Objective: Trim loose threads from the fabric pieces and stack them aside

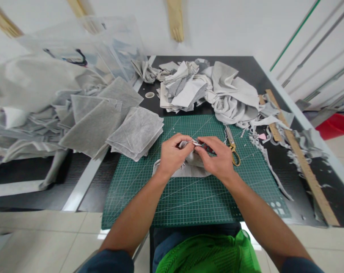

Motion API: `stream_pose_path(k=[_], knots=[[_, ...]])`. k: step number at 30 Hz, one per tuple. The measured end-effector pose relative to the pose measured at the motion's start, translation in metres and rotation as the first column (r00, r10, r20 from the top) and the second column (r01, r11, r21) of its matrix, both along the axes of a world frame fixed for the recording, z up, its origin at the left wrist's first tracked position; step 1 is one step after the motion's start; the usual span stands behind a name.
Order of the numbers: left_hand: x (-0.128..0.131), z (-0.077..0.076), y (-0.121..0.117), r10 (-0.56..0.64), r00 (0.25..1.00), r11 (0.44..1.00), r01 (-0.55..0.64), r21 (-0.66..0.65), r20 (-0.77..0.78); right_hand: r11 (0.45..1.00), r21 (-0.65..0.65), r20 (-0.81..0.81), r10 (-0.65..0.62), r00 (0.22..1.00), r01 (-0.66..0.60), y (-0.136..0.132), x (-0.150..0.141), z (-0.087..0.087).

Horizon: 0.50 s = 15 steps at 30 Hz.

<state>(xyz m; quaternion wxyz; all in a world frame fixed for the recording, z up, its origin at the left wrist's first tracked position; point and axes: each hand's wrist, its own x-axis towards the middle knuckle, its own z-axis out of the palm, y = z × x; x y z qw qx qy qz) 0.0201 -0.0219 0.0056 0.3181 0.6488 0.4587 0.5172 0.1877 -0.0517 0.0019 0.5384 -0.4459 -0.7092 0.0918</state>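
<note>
My left hand [173, 153] pinches the edge of a piece of grey fabric [191, 170], which partly lies on the green cutting mat [132, 204]. Close beside it, my right hand [217, 155] is closed around a small metal-tipped tool [198, 144]; its dark reddish handle is mostly hidden by the fingers, so its exact kind does not show. The tool's tip meets the cloth between both hands. Just right of my right hand lie scissors [232, 146] with yellow handles.
Stacked grey fabric squares [136, 132] overlap the mat's left side, beside a large fabric heap [32, 102]. More crumpled cloth [234, 94] lies behind. A tape roll [149, 94] sits at the back. Rulers [308, 170] and scraps line the right; a clear plastic box [103, 49] stands back left.
</note>
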Motion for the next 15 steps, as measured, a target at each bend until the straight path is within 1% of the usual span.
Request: stream_pose_path(k=[3,6,11,15], knots=[[0.001,0.0012,-0.0014,0.003,0.999,0.999,-0.001,0.052,-0.033,1.0,0.03,-0.002,-0.003,1.0,0.003,0.0,-0.0002,-0.0018],[0.0013,0.0018,-0.0023,0.003,0.999,0.997,0.001,0.073,-0.05,0.999,0.033,-0.016,-0.004,1.0,0.004,0.0003,0.0002,-0.0038],[0.0009,0.0027,-0.0037,0.014,0.997,0.998,-0.009,0.06,-0.078,1.0,0.002,-0.041,-0.004,0.999,0.004,-0.0004,0.0001,-0.0037],[0.001,0.004,-0.0046,0.023,0.998,0.999,-0.02,0.042,-0.062,1.0,-0.007,-0.026,-0.001,1.0,0.001,-0.0017,0.0001,-0.0022]])
